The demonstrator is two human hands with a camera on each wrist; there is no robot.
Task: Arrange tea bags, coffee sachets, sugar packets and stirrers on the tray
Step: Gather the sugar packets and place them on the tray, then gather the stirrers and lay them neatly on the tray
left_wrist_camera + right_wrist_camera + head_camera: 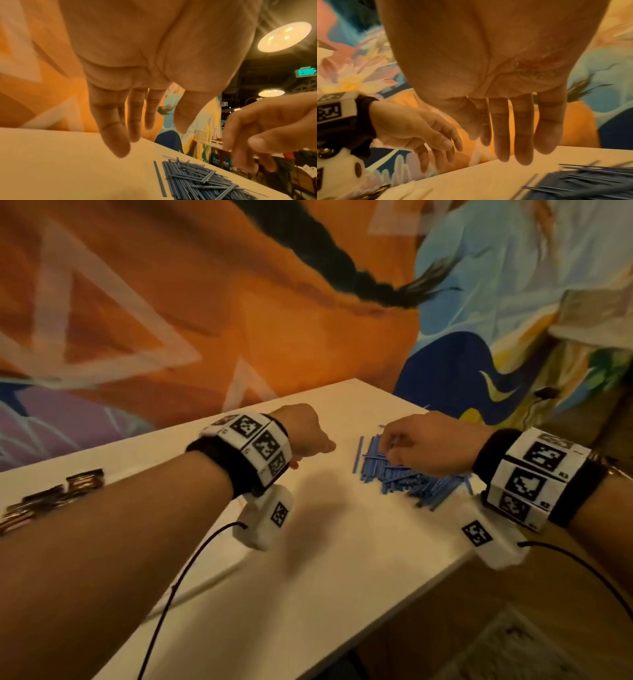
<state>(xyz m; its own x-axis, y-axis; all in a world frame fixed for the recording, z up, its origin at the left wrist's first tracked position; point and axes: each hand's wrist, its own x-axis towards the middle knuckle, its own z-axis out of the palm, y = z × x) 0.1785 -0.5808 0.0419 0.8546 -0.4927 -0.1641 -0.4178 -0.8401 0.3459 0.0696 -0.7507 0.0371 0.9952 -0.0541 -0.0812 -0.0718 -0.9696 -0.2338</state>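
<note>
White table (308, 559) under painted mural wall (171, 320). Blue stirrers (400, 474) heaped on table's far right part; most lie with long axis running near-to-far, a few crossed over top, one lone stick (159, 177) just left of heap, parallel. Dark sachets (51, 498) stacked at table's left edge, well apart from heap. Right hand (424, 445) over heap, fingers (520, 135) straight, relaxed, holding nothing; contact with sticks unclear. Left hand (305, 436) beside heap, above bare table, fingers (111, 128) loosely extended, empty.
</note>
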